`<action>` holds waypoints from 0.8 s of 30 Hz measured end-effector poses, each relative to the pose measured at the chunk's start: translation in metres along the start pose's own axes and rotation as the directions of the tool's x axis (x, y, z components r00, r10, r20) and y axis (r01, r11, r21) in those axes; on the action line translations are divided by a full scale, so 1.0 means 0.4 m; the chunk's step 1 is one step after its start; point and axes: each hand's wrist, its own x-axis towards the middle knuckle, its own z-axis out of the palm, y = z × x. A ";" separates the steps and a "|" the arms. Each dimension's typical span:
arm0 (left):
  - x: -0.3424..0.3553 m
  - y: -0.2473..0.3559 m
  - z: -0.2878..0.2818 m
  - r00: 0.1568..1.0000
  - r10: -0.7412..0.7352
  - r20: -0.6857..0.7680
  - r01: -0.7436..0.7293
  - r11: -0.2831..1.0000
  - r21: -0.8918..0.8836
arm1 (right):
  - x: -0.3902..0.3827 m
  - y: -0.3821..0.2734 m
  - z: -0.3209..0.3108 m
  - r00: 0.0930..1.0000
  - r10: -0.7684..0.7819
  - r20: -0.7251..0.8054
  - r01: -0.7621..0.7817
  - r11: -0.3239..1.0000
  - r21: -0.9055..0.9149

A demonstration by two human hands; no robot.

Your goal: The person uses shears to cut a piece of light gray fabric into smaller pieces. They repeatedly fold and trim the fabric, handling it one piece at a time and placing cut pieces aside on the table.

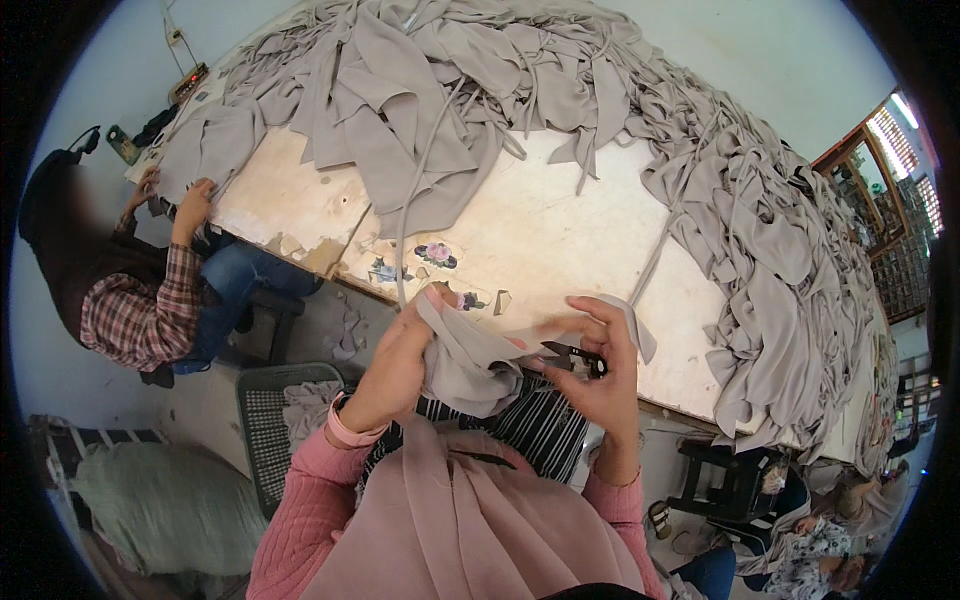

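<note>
My left hand [398, 362] is closed on a grey piece of fabric [468, 358], held over my lap at the near edge of the table. Facing it, my right hand [603, 372] grips small black thread snips [577, 357] whose blades point left toward the cloth. Part of the fabric also passes behind the right hand's fingers. A narrow grey strip [418, 180] runs from the cloth pile down toward my left hand. Fingertips of the left hand are partly covered by the cloth.
Heaped grey fabric [400, 75] spans the table's far side, with more [780, 250] along the right. Flower stickers [437, 254] mark the pale tabletop [560, 210]. A co-worker [140, 290] handles cloth at left. A dark plastic basket [262, 420] and a black stool [715, 485] stand below.
</note>
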 end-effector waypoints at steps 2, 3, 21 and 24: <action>0.007 0.006 -0.015 0.999 -0.013 -0.034 0.011 0.999 -0.046 | 0.011 0.016 -0.029 0.990 0.049 0.133 -0.071 0.983 0.170; 0.010 0.008 -0.021 0.999 -0.020 -0.040 0.017 0.997 -0.082 | 0.008 0.021 -0.038 0.991 0.051 0.127 -0.078 0.973 0.216; 0.002 -0.011 0.028 0.999 -0.008 0.038 0.008 1.000 0.003 | -0.013 -0.048 0.017 0.850 -0.525 0.048 0.440 0.655 -0.614; -0.002 -0.010 0.030 0.999 0.023 0.042 -0.024 0.999 0.024 | -0.013 -0.054 0.016 0.825 -0.561 0.065 0.455 0.592 -0.666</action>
